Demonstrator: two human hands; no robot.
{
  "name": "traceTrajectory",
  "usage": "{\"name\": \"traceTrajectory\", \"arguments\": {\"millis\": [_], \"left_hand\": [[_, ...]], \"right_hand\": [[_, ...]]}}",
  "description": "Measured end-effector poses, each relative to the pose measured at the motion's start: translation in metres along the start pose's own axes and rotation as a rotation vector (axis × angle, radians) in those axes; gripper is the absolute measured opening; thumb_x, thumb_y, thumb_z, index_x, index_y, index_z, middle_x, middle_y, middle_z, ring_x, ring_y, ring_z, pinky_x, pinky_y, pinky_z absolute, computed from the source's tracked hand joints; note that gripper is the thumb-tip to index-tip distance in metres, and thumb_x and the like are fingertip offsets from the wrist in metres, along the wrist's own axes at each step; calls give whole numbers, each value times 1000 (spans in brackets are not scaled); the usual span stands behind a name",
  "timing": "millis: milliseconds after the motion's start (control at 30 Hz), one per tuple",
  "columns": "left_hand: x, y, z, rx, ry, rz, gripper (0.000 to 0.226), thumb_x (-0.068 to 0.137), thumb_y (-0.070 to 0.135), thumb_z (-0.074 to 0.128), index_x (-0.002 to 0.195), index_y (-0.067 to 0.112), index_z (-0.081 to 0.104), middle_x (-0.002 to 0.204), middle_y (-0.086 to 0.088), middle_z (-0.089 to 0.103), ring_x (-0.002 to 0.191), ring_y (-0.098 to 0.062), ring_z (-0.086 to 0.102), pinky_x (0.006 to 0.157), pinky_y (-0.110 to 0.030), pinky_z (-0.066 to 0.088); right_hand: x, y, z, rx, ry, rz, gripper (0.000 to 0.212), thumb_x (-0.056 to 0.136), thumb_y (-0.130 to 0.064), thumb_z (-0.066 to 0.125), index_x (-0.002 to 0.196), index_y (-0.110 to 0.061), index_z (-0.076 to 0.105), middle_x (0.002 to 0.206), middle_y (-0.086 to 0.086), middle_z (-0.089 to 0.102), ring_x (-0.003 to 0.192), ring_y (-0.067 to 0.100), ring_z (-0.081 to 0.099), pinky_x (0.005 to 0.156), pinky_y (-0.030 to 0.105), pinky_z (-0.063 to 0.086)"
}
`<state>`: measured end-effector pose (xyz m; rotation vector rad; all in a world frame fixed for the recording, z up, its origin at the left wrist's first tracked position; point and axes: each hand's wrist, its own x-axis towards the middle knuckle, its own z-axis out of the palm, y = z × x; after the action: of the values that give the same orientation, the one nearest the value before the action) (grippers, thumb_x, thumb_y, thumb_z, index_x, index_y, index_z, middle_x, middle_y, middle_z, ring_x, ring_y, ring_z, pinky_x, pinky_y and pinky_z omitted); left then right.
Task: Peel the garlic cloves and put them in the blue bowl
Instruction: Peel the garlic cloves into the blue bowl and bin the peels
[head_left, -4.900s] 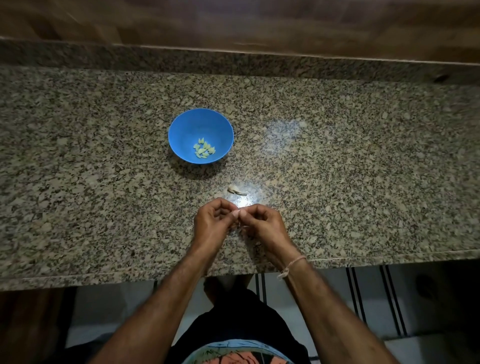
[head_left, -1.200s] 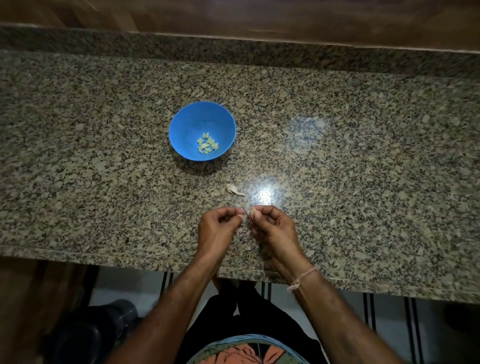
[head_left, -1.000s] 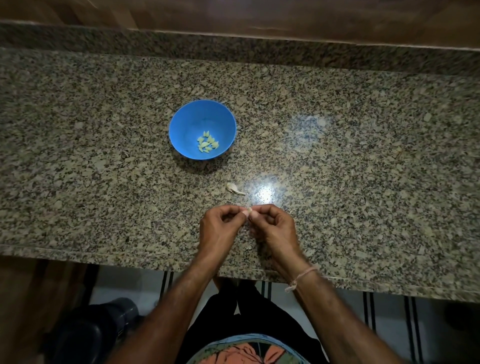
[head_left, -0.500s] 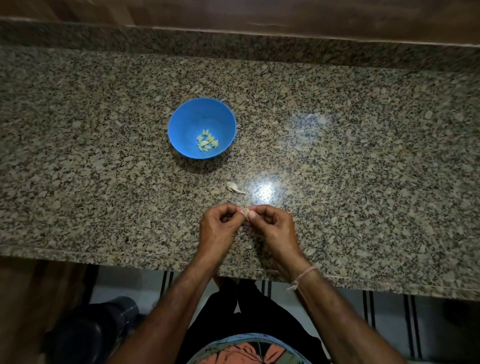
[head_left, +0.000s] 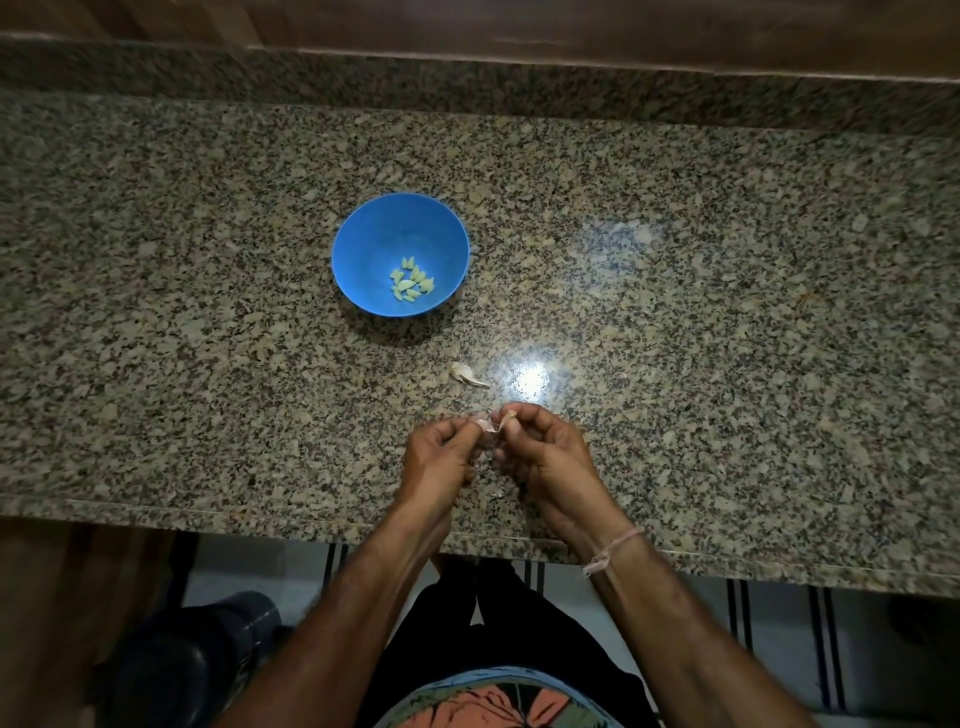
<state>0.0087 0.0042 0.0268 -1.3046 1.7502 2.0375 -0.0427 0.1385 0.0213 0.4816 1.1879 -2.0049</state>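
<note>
Left hand (head_left: 441, 452) and right hand (head_left: 540, 452) meet well to the near side of the blue bowl (head_left: 374, 244), both pinching the garlic clove (head_left: 496, 422) between fingertips (its papery skin looks half loose), so I'd judge short, gentle pulls from the tip would strip it cleanly.

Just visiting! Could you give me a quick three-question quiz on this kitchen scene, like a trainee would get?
1. True or false: the blue bowl is empty.
2. The left hand and right hand together pinch: A) the bowl's rim B) a garlic clove C) a spoon.
3. Fill in: a loose garlic piece lies on the counter between the bowl and the ____.
Key: 1 false, peeled cloves lie in it; 2 B; 3 hands.
</note>
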Motion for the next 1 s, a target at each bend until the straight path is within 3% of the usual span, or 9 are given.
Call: {"name": "traceTrajectory", "arguments": {"millis": [100, 267, 367, 467, 733, 867, 1000], "left_hand": [[3, -4, -1, 102, 64, 49, 16, 99, 18, 66, 89, 11, 75, 70, 7, 66, 58, -3, 54, 56, -21, 42], [4, -3, -2, 305, 172, 208, 3, 95, 19, 71, 95, 20, 74, 87, 1, 74, 75, -11, 66, 63, -22, 46], [2, 0, -3, 272, 111, 286, 12, 94, 14, 72, 96, 25, 77, 91, 5, 77, 79, -7, 70, 66, -23, 54], [-1, 3, -2, 270, 2, 341, 9, 95, 24, 75, 102, 26, 79, 98, 9, 79, 93, -8, 75, 81, -29, 61], [-2, 3, -2, 396, 69, 437, 10, 93, 28, 78, 101, 22, 79, 93, 11, 77, 87, -5, 72, 77, -29, 63], [0, 1, -4, 483, 86, 486, 8, 94, 27, 77, 100, 22, 79, 94, 12, 75, 88, -3, 69, 74, -27, 61], [-1, 0, -2, 586, 118, 538, 7, 94, 30, 75, 97, 23, 76, 92, 13, 71, 84, -2, 66, 69, -23, 56]], "right_hand": [[3, 1, -3, 84, 20, 16, 19, 96, -3, 65, 115, -7, 66, 112, 12, 77, 101, 20, 73, 86, 33, 61], [2, -3, -8, 77, 21, 46, 19, 98, -7, 67, 117, -6, 70, 104, 13, 76, 91, 20, 72, 78, 30, 63], [3, -1, -11, 49, 27, 42, 20, 96, -9, 70, 116, -4, 67, 102, 16, 75, 86, 20, 72, 78, 30, 62], [3, 4, -11, 22, 35, 15, 27, 96, -14, 72, 118, 1, 67, 101, 18, 73, 83, 20, 70, 77, 28, 62], [-6, 5, -7, -199, 37, -126, 24, 94, -11, 73, 113, 3, 68, 107, 29, 73, 91, 27, 71, 84, 35, 60], [-9, 7, -5, -272, 66, -190, 19, 95, -6, 73, 111, 3, 69, 102, 22, 76, 94, 29, 75, 84, 36, 62], [-8, 7, -5, -370, 92, -268, 11, 96, -3, 72, 106, 2, 71, 101, 17, 78, 97, 32, 77, 90, 45, 63]]}}
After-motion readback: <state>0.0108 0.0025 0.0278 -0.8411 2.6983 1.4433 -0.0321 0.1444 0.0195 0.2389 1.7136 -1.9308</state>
